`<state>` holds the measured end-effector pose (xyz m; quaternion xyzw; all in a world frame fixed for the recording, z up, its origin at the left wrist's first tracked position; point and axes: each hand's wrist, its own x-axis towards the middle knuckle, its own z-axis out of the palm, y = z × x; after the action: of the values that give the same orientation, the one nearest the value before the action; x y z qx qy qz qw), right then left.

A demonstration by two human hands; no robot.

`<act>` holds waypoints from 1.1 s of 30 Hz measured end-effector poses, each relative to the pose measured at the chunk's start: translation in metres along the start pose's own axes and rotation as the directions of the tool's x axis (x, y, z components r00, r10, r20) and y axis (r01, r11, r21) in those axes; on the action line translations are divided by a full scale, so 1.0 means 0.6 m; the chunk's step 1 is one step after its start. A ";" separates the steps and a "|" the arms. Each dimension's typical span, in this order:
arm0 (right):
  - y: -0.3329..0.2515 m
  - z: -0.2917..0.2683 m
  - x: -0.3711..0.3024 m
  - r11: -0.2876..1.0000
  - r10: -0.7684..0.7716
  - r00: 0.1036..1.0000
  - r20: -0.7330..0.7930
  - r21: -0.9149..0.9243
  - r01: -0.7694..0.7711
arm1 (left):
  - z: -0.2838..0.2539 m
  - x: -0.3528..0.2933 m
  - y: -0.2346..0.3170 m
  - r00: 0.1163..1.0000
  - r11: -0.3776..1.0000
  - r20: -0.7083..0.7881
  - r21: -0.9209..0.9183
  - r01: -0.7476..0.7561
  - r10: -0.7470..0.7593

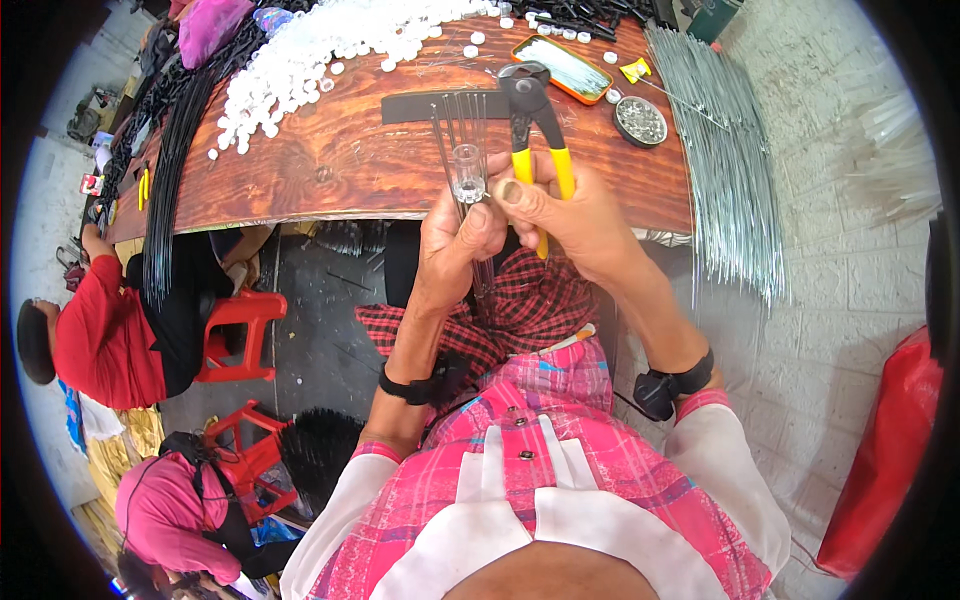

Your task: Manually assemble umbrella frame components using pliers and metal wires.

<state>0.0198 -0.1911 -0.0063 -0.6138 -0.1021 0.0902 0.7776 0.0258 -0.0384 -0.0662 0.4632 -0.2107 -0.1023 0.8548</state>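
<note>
My left hand (452, 238) is closed around a bundle of thin metal rods (447, 132) that stand up and fan slightly apart. Among them sits a clear plastic cup-shaped piece (467, 165), just above my left thumb. Yellow-handled pliers (522, 125) rest in my right hand (580, 210), with their dark head pointing away from me. The right thumb and fingertips pinch close beside the clear piece; whether they grip a small part there I cannot make out. Both hands are held in front of the table's near edge.
On the wooden table (300, 185) lie a heap of white caps (310, 60), a dark flat strip (405, 108), an oval tin of thin sticks (560, 66) and a round tin (640, 121). Silver rods (725, 170) overhang at right, black rods (180, 160) at left. Two people sit at left.
</note>
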 end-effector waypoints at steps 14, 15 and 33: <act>-0.042 -0.064 -0.049 0.819 0.263 0.934 0.240 -0.568 -0.085 | -0.002 0.003 0.004 0.998 0.999 -0.048 0.008 -0.035 0.035; -0.042 -0.065 -0.048 0.820 0.261 0.935 0.241 -0.567 -0.083 | -0.001 0.002 0.004 0.998 0.999 -0.047 0.009 -0.036 0.036; -0.048 -0.035 -0.041 0.057 -0.118 0.990 0.082 -0.994 0.089 | 0.012 0.007 -0.001 0.975 0.951 -0.164 0.292 -0.098 0.151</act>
<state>0.0025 -0.2240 0.0158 -0.9709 -0.1713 -0.0662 0.1537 0.0266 -0.0457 -0.0622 0.5733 -0.1718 0.0264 0.8007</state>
